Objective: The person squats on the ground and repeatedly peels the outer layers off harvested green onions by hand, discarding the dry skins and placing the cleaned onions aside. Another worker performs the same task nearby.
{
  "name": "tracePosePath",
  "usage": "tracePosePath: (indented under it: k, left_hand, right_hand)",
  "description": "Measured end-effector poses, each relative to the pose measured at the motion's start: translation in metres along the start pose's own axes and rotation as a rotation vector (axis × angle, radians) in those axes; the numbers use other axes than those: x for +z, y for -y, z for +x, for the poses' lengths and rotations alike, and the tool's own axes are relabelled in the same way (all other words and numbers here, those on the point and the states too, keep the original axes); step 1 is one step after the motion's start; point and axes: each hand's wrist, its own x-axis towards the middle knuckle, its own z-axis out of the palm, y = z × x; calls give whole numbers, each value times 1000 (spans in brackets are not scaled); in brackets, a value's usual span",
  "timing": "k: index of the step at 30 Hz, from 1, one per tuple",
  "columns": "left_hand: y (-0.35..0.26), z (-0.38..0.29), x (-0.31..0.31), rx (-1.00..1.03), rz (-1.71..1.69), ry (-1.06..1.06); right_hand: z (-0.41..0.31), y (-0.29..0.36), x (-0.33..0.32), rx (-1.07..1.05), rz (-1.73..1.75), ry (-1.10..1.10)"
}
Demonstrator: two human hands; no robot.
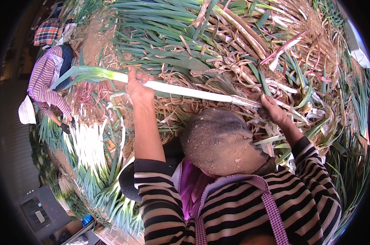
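A long green onion (pixel 185 92) with a bare white shaft lies across the view before me, its green leaves (pixel 87 73) pointing left. My left hand (pixel 139 84) grips it near where the white turns green. At the other end my right hand (pixel 271 108) closes on loose, dry, brownish outer skin (pixel 248 101) at the lower shaft; the root tip is hidden. Under the onion is my dirt-covered knee (pixel 221 144). Peeled skins and dry leaves (pixel 179 105) litter the ground around it.
Unpeeled green onions (pixel 160 33) lie in a large heap ahead, their roots (pixel 317 39) to the right. Clean white onions (pixel 88 147) are piled at left. Beside them a bent-over person (pixel 48 70) in a striped top reaches down. A dark vehicle (pixel 42 211) stands at lower left.
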Motion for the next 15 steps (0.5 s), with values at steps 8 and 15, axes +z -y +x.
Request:
tracePosePath:
  k: [8,15]
  left_hand:
    - [-156,57,-70,350,248,-242]
    - [-284,-39,-260,549,196,-517]
  right_hand:
    - [-103,-48,-96,200,-1123,-775]
    - [59,-15,-41,-331,-1250,-540]
